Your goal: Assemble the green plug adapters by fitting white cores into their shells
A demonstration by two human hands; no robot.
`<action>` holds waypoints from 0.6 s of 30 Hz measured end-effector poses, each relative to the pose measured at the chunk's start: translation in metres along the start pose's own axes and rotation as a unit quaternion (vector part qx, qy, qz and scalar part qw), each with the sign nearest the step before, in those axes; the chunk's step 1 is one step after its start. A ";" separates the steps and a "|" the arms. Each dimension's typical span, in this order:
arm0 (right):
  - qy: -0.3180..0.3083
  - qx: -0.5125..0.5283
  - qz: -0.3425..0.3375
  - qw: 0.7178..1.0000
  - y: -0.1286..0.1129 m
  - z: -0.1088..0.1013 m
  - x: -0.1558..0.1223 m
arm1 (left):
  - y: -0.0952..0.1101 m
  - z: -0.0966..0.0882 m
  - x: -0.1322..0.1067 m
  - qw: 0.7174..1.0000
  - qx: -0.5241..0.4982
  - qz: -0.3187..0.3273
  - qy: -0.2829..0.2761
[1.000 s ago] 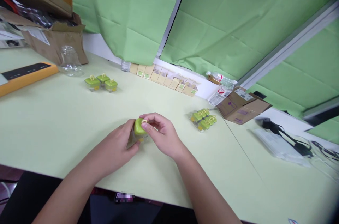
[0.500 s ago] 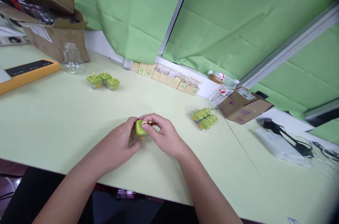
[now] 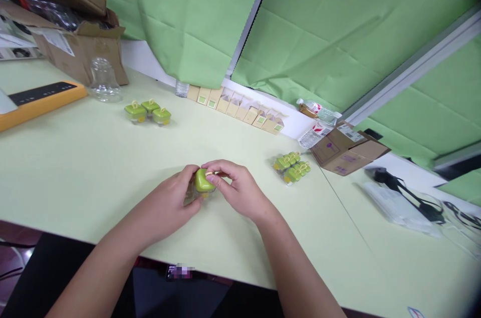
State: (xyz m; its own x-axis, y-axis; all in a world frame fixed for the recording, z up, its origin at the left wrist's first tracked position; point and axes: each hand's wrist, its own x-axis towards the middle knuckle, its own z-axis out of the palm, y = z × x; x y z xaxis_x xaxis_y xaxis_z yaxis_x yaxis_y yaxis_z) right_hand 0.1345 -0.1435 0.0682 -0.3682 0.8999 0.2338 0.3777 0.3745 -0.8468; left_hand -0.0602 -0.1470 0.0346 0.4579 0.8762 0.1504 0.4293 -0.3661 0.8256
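Between my hands, close to the table's front, is a small clear container with a green lid [image 3: 203, 182]. Its base is see-through with a bit of yellow low down, and a pale yellow ring sits on the lid. My left hand [image 3: 183, 193] wraps around the container's left side, thumb low and fingers behind. With thumb and fingertips, my right hand [image 3: 233, 185] pinches the ring at the lid's top right. Part of the base is hidden by my fingers.
Three similar green-lidded containers [image 3: 148, 111] stand at the back left, and a cluster of several [image 3: 292, 168] at the right. Small cardboard boxes [image 3: 235, 105] line the wall. Around the edges are a clear bottle [image 3: 104, 81], an orange-edged device [image 3: 45, 102], a carton [image 3: 347, 150] and cables [image 3: 409, 193].
The view has shifted slightly. The lid looks tipped a little more to the right, and my right fingers still pinch its ring. My left hand keeps its grip.
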 end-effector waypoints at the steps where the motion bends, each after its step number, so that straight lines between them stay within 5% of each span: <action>1: 0.001 -0.008 -0.004 1.000 0.000 0.000 0.000 | 0.000 0.000 0.000 1.000 0.003 0.000 0.000; 18: -0.005 -0.054 -0.010 0.998 0.000 0.002 0.000 | -0.005 0.001 0.001 1.000 0.021 -0.002 -0.001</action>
State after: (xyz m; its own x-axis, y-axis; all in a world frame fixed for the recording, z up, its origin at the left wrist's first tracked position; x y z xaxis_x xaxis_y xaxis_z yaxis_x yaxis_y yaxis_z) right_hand 0.1327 -0.1442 0.0676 -0.3848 0.8901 0.2441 0.4600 0.4142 -0.7854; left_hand -0.0609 -0.1446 0.0297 0.4571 0.8774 0.1457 0.4644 -0.3751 0.8023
